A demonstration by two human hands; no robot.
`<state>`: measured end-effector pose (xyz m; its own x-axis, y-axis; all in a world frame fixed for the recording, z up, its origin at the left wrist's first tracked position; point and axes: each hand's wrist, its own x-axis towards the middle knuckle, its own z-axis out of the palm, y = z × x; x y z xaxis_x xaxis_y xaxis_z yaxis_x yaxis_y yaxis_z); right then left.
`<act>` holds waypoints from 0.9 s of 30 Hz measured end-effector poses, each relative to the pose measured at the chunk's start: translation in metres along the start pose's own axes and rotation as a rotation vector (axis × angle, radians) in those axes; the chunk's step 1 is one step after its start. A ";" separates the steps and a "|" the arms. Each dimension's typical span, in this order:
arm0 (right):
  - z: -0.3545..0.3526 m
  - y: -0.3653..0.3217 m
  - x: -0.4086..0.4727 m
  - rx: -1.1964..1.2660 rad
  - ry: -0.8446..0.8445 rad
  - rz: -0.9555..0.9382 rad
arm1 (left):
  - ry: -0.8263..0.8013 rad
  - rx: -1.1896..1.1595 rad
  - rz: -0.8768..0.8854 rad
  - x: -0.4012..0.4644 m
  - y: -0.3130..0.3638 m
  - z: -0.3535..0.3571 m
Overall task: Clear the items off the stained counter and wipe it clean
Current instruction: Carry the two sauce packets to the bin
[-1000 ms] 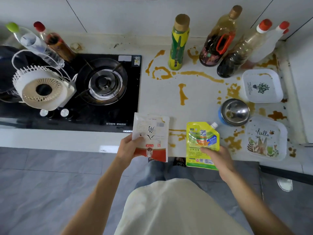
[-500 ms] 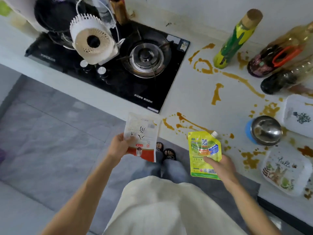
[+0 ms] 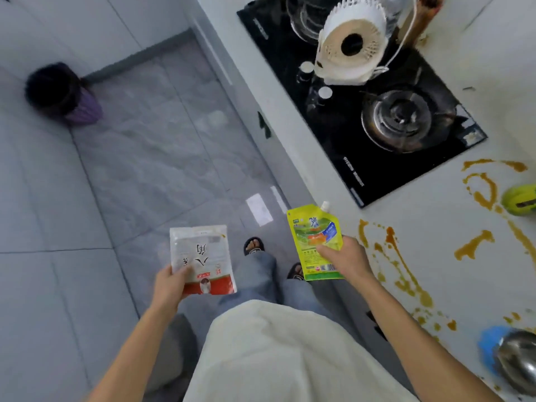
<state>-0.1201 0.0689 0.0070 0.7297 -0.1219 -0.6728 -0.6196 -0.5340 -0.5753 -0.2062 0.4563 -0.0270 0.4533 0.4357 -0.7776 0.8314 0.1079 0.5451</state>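
My left hand grips a white and red spice packet by its lower left corner, over the grey floor. A yellow-green spouted pouch is pinched at its lower right side by my right hand, just off the counter's front edge. The white counter runs along the right, streaked with brown-orange sauce stains. At the right edge lies part of a green bottle, and a steel bowl on a blue base sits at the lower right.
A black gas hob fills the counter's upper part, with a white round fan-like appliance on it. A purple bin with a black liner stands on the floor at upper left. My sandalled feet are below the pouches.
The view has swung left towards the floor and the bin. Both hands have carried the packet and the pouch away from the counter, out over the floor.
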 end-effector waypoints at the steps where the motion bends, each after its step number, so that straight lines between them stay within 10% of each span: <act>1: 0.007 -0.014 0.007 -0.035 -0.019 -0.022 | 0.035 -0.040 -0.027 0.001 -0.009 -0.011; 10: 0.079 -0.120 0.054 -0.250 -0.141 -0.117 | 0.178 -0.320 -0.167 0.031 -0.032 -0.084; 27: 0.129 -0.249 0.168 -0.331 -0.081 -0.013 | 0.171 -0.489 -0.065 0.185 0.148 -0.158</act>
<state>0.1198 0.2888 -0.0229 0.7037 -0.0536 -0.7085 -0.4729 -0.7795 -0.4108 -0.0506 0.6936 -0.0406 0.3125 0.5499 -0.7746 0.5902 0.5265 0.6119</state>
